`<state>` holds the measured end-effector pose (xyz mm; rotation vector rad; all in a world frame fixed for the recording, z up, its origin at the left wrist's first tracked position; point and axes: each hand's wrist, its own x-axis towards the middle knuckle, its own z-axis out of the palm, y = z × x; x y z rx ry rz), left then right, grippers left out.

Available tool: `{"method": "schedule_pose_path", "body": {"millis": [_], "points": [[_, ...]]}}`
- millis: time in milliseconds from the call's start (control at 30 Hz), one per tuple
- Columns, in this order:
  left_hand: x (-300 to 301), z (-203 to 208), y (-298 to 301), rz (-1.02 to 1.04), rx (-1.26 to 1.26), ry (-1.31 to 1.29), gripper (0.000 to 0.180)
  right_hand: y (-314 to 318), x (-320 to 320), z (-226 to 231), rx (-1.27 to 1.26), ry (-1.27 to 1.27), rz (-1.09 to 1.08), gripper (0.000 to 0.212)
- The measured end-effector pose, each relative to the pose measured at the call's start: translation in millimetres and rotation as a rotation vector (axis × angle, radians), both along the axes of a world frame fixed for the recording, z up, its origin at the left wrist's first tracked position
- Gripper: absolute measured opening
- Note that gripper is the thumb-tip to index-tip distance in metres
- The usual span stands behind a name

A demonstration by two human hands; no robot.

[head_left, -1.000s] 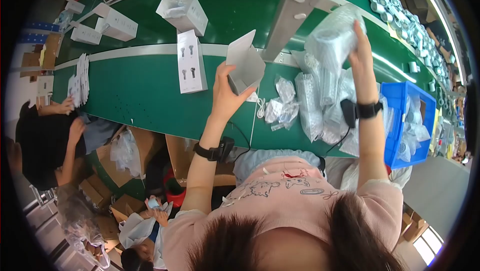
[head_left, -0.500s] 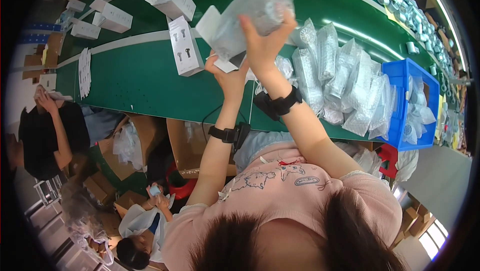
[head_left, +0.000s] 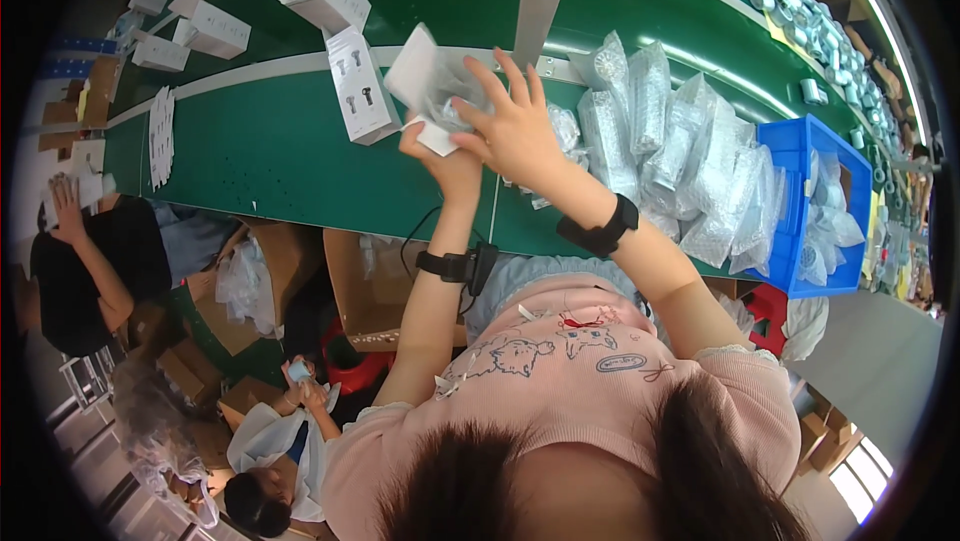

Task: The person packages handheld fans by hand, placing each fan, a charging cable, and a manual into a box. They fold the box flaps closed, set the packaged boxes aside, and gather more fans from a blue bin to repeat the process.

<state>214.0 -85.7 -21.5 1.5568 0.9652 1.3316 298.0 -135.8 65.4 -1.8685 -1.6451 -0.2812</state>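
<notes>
At left on a smooth green worktable [head_left: 240, 166], a row of flat white pieces [head_left: 160, 138] lies well apart from a printed, oblong white box [head_left: 362, 91], its crisp-edged card angled close to the hands. Just right of it, the person's left hand [head_left: 452, 169] steadies an open white carton [head_left: 405, 91]; a finger shows at its lower edge, but the others are hidden and their exact grip cannot be told. Crinkled clear wrapping [head_left: 445, 101] sits at the carton's mouth, how deep is unclear. Over it, the right hand [head_left: 522, 131] fans its fingers wide, forefinger and thumb near the opening. The loose plastic could snag on the raised flap [head_left: 414, 53], and a hard push could crease the thin card or jolt the carton from its one-handed hold. Farther right, puffy, dimpled bubble-wrap sleeves [head_left: 690, 141], long and rounded, overlap in a heap that might slide if brushed, beside a rigid blue plastic bin [head_left: 783, 241] holding more clear-wrapped pieces [head_left: 826, 231].
</notes>
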Motion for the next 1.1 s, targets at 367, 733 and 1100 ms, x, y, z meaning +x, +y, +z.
{"method": "schedule_pose_path", "body": {"millis": [367, 733, 1100], "points": [[-39.7, 64.2, 25.7, -0.382, 0.186, 0.329, 0.047, -18.7, 80.2, -102.9, -0.954, 0.094, -0.188, 0.029], [-39.4, 92.3, 42.5, -0.271, 0.0, 0.565, 0.013, -25.7, 66.5, 5.9, 0.07, 0.636, 0.089, 0.027], [-43.4, 73.8, 52.9, -0.219, -0.166, 0.319, 0.013, 10.5, 35.2, -1.1, -0.09, -0.026, 0.632, 0.04]]}}
